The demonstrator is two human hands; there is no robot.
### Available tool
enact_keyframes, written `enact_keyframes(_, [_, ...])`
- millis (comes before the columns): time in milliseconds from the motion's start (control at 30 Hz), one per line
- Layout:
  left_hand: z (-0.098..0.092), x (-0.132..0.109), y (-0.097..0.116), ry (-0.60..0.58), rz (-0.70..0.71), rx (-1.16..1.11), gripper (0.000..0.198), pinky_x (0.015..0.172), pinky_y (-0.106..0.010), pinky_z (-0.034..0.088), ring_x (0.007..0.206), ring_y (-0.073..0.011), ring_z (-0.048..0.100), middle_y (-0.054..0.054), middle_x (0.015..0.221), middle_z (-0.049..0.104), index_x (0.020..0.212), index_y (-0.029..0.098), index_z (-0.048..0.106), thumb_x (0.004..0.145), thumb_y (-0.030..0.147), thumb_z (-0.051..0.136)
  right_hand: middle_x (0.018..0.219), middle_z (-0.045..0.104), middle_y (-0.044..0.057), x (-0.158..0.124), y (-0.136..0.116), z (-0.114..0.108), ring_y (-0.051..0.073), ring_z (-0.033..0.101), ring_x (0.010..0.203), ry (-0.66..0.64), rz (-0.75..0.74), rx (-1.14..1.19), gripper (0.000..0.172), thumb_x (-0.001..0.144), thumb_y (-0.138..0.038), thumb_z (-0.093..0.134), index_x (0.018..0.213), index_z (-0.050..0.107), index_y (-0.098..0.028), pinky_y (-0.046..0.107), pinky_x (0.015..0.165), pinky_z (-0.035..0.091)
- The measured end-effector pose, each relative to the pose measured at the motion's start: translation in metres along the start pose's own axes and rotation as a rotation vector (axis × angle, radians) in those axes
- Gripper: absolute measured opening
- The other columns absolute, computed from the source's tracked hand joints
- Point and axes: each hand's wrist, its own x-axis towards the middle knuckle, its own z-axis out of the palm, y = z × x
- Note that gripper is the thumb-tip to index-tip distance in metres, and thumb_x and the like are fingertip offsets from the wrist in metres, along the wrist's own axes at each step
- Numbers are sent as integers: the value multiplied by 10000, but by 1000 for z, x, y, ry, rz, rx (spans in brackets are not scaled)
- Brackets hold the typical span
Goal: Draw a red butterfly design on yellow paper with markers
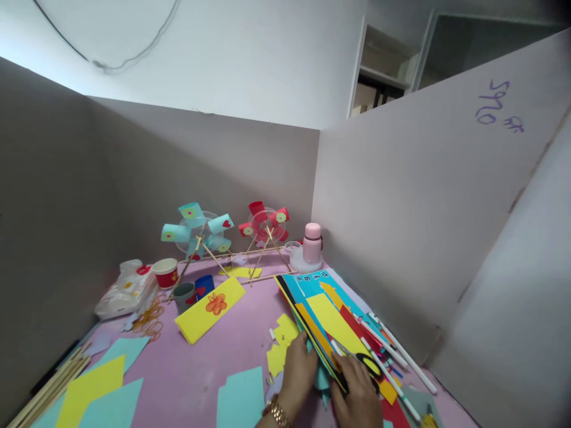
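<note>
My left hand [300, 370], with a gold watch on its wrist, is at the left edge of a stack of coloured paper [343, 318], its fingers closed on the lower sheets. Over the near end of the same stack lies my right hand [357, 389], its fingers bent round the edge, beside black-and-yellow scissors [369, 364]. On top of the stack are yellow, orange, red and blue sheets. Yellow paper scraps [285, 330] lie just left of my left hand. A light blue sheet [241, 398] is flat on the pink table [191, 380].
Behind stand a blue paper wheel [196, 229] and a red one [265, 223] on stick frames. A pink bottle [312, 244] is at the back corner. Cups, a folded yellow paper [209, 309], rubber bands, and wooden sticks [53, 392] lie left; white tubes [404, 351] lie right.
</note>
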Motion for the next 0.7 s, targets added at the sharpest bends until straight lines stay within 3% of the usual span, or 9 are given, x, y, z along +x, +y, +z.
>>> enact_keyframes(233, [-3,-9,10,20,21,142,254,922,-474,451,1058,-229,584,-69,1146,617,1093,169,593,870,290,590,1162,674,96,2,11,1,226,654,1028,-223,-8,-434,581,718,57,334,1131,671,-174,266,746,538])
enact_keyframes(433, [-14,-24,16,51,-14,114,320,939,-475,433,1074,-234,580,-82,1184,615,1165,162,568,850,204,601,1199,665,80,7,10,0,228,633,1082,-290,0,-488,636,678,74,361,1192,645,-169,261,770,553])
enact_keyframes(567, [-43,-45,19,97,6,46,447,942,-346,409,1033,-222,587,-114,1169,645,1187,93,590,742,56,571,1244,637,75,11,5,-5,207,617,1108,-367,37,-486,654,678,84,345,1227,615,-150,258,824,537])
enact_keyframes(700, [-93,-83,12,169,8,-40,452,697,-270,462,724,-183,598,-40,851,701,1170,137,628,739,270,605,1272,620,45,14,-7,-11,200,581,1157,-457,97,-529,663,682,88,364,1219,617,-207,249,852,515])
